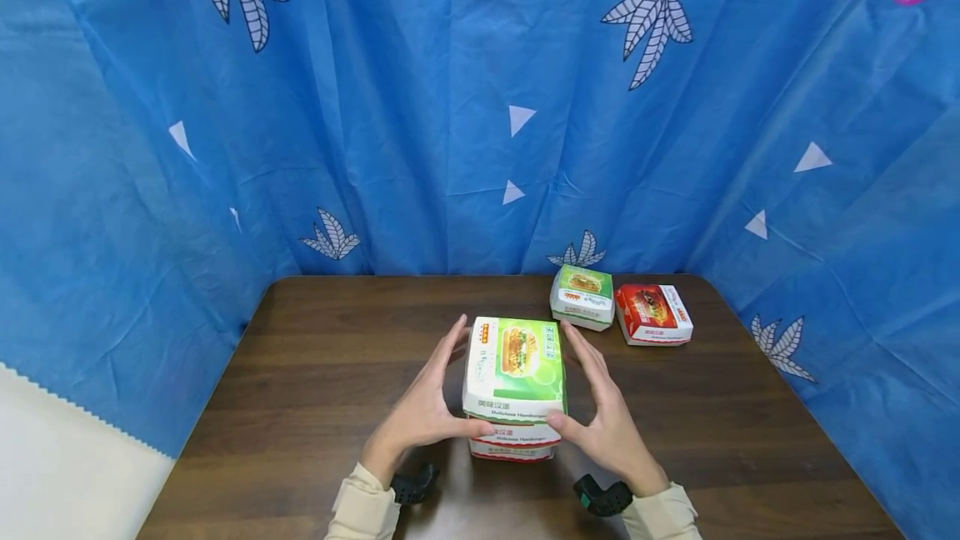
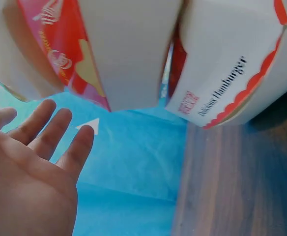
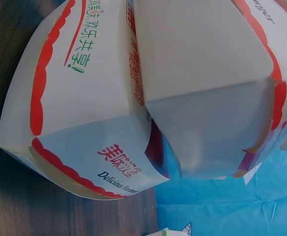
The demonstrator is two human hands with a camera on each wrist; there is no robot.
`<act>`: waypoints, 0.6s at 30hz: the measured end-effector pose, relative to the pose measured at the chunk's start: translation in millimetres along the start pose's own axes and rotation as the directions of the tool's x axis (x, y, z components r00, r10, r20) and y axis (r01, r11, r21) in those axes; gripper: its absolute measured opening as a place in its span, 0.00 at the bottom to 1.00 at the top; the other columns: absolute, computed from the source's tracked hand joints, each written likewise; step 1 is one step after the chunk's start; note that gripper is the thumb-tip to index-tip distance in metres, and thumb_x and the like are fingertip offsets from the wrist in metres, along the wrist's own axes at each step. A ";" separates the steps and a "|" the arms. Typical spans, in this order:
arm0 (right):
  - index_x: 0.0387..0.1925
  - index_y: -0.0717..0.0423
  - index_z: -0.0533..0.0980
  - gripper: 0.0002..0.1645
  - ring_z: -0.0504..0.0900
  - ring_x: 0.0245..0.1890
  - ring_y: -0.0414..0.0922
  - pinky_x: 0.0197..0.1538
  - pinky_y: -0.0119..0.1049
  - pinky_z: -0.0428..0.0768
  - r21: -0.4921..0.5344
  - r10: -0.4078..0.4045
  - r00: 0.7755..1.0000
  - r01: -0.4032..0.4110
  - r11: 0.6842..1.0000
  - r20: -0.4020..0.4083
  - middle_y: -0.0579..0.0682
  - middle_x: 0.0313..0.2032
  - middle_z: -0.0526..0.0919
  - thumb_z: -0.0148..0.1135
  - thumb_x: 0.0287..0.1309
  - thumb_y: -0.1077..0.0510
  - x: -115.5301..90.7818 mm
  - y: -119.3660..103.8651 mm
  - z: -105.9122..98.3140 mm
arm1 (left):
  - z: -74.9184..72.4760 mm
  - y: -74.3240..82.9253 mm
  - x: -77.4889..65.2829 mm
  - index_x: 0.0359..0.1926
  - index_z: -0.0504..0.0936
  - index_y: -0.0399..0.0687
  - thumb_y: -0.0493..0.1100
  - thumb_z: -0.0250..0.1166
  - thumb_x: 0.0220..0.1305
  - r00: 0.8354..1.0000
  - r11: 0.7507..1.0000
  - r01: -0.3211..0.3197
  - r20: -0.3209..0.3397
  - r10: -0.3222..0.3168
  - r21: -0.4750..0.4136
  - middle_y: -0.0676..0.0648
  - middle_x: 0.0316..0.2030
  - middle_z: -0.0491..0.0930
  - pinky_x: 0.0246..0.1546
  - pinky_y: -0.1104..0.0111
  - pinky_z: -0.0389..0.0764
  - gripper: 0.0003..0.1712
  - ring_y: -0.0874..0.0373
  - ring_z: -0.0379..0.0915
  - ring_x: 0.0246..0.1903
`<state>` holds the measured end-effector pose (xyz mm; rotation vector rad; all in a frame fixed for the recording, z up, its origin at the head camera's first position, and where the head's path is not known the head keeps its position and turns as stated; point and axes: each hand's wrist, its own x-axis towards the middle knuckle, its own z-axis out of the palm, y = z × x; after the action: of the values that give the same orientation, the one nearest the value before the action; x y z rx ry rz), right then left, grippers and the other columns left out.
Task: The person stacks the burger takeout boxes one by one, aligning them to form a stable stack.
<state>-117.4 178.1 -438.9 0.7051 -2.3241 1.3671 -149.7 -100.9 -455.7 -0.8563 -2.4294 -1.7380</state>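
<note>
Three paper hamburger boxes stand stacked in front of me. The top box point(image 1: 519, 357) has a green and white lid with a burger picture; below it are a middle box point(image 1: 525, 435) and a bottom box point(image 1: 512, 452) with red scalloped edges. My left hand point(image 1: 423, 408) curves around the left side, fingers spread, its thumb in front of the stack. In the left wrist view its straight fingers point(image 2: 79, 145) sit just below the boxes. On the right side, my right hand point(image 1: 611, 423) has fingertips at the lid's far corner and thumb at its near corner. The right wrist view shows only boxes.
Toward the back right of the brown wooden table point(image 1: 322, 357) stand a green-lidded hamburger box point(image 1: 583, 294) and a red-lidded one point(image 1: 654, 315), side by side. A blue patterned curtain point(image 1: 420, 107) hangs behind the table and along its sides.
</note>
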 end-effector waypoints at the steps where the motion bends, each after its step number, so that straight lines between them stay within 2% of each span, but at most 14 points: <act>1: 0.82 0.44 0.53 0.61 0.58 0.76 0.40 0.70 0.30 0.70 0.004 0.001 1.000 -0.001 1.000 0.000 0.53 0.80 0.58 0.74 0.49 0.56 -0.4 0.5 -0.3 | -0.6 0.9 -0.2 0.82 0.41 0.73 0.56 0.86 0.41 1.000 1.000 -0.012 0.001 0.012 0.000 0.52 0.79 0.54 0.73 0.40 0.63 0.77 0.49 0.54 0.77; 3: 0.82 0.45 0.53 0.59 0.57 0.76 0.41 0.71 0.29 0.69 0.016 -0.011 1.000 0.011 1.000 0.000 0.54 0.80 0.57 0.72 0.52 0.55 -1.5 2.7 -0.9 | -2.1 2.4 -0.6 0.82 0.42 0.72 0.58 0.85 0.43 0.999 0.999 -0.033 0.000 0.033 -0.007 0.53 0.79 0.54 0.72 0.38 0.63 0.75 0.48 0.55 0.76; 6: 0.82 0.48 0.53 0.53 0.57 0.77 0.43 0.72 0.29 0.67 0.041 -0.041 0.999 0.041 0.998 -0.004 0.54 0.80 0.57 0.68 0.62 0.47 -3.2 8.0 -1.9 | -4.2 2.8 -0.6 0.83 0.43 0.70 0.62 0.81 0.47 0.998 0.998 -0.056 -0.011 0.056 -0.018 0.54 0.79 0.54 0.71 0.36 0.62 0.71 0.45 0.56 0.76; 10: 0.82 0.51 0.52 0.48 0.56 0.78 0.45 0.72 0.27 0.66 0.066 -0.084 0.996 0.085 0.994 -0.014 0.54 0.80 0.56 0.58 0.71 0.38 -5.1 14.4 -3.5 | -6.7 2.3 0.0 0.83 0.44 0.69 0.64 0.79 0.50 0.996 0.996 -0.083 -0.032 0.083 -0.008 0.54 0.79 0.54 0.72 0.39 0.63 0.69 0.44 0.57 0.75; 15: 0.82 0.51 0.52 0.45 0.56 0.78 0.48 0.73 0.26 0.64 0.078 -0.082 0.997 0.083 0.993 -0.014 0.53 0.80 0.56 0.54 0.74 0.40 -6.5 18.0 -5.8 | -8.4 3.1 4.1 0.83 0.44 0.65 0.62 0.79 0.51 0.988 0.989 -0.146 -0.043 0.146 0.006 0.51 0.79 0.55 0.74 0.47 0.64 0.68 0.47 0.57 0.75; 18: 0.82 0.50 0.52 0.43 0.57 0.78 0.49 0.73 0.27 0.65 0.078 -0.062 0.998 0.062 0.995 -0.009 0.54 0.80 0.56 0.54 0.75 0.43 -7.1 19.5 -6.9 | -8.3 5.0 7.5 0.83 0.45 0.65 0.59 0.79 0.51 0.986 0.987 -0.160 -0.045 0.160 0.008 0.53 0.79 0.55 0.74 0.46 0.64 0.68 0.49 0.58 0.75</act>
<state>-122.5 193.9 -453.1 0.7878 -2.2348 1.4365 -156.2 -104.0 -445.7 -0.9705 -2.2653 -1.6760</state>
